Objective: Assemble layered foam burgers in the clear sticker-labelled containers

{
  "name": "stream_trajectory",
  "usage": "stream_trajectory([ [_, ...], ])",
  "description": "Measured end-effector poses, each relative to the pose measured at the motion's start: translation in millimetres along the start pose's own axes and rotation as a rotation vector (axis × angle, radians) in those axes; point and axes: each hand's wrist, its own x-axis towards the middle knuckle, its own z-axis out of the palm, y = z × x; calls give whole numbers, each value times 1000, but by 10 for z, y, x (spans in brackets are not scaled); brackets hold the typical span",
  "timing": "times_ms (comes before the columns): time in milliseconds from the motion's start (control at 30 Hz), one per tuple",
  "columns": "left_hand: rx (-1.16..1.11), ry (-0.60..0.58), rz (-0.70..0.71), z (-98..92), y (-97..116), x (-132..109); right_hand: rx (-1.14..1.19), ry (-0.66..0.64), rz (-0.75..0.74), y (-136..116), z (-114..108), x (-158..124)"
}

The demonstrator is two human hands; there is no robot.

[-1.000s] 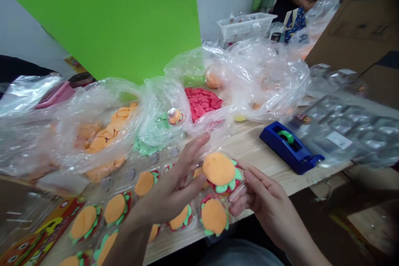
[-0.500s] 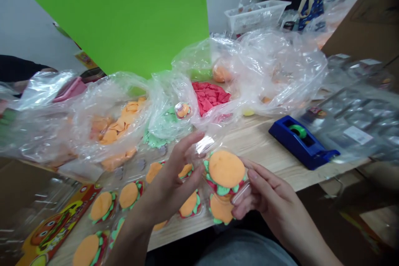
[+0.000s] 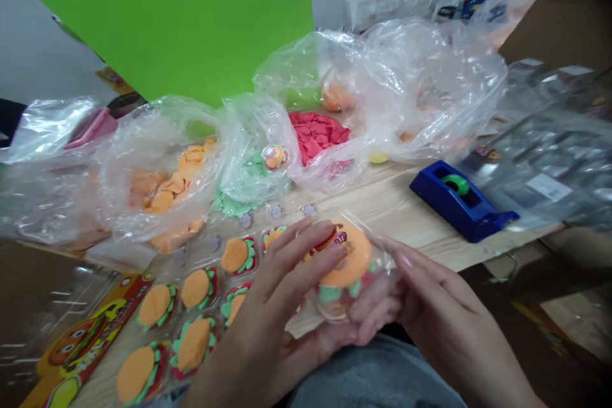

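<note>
Between my two hands is a clear plastic box (image 3: 356,255) with a burger inside, an orange bun over green frill. A small printed label shows on its lid. My left hand (image 3: 282,299) has its fingers laid over the lid and its thumb under the near side. My right hand (image 3: 421,296) grips the box from the right, fingers curled around its edge. Left of my hands, several similar burgers (image 3: 196,287) sit in clear trays on the table. My left hand and forearm hide some of them.
A blue tape dispenser (image 3: 461,197) stands to the right, beside clear packaging (image 3: 549,166). Behind are plastic bags of orange pieces (image 3: 174,182), green pieces (image 3: 239,188) and red pieces (image 3: 318,137). A printed burger card (image 3: 90,338) lies at the left edge. A white basket (image 3: 392,0) is farther back.
My left hand has moved right and come down onto the box, which now has its labelled lid over the burger. My right hand keeps its hold. The view has shifted slightly downward.
</note>
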Motion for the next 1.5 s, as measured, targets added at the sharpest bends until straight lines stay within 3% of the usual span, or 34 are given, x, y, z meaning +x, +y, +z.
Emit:
stream_trajectory([
  [233,100,-35,158,-21,-36,-95,-146,-12,-6,43,-28,2],
  [333,42,-81,196,-17,-18,-122,-193,24,-7,61,-45,13],
  [400,-93,75,54,34,4,-131,-216,21,-36,87,-51,29],
  [500,-372,461,-376,167,2,-131,-263,43,-101,161,-56,69],
  [567,-545,539,-583,252,-43,-136,-280,82,-141,220,-63,100],
  [733,-747,513,-694,374,-168,-210,-336,168,-263,309,-100,123],
  [967,-749,506,-738,392,-85,-245,-561,106,-345,348,-217,115],
  [1100,-645,346,-751,352,-98,-304,-730,61,-260,457,-372,81],
  [1267,-677,131,-794,387,-125,-515,-736,-7,-127,642,-556,-26],
  [1500,-708,92,-787,455,-71,-666,-624,38,-84,722,-529,-123],
])
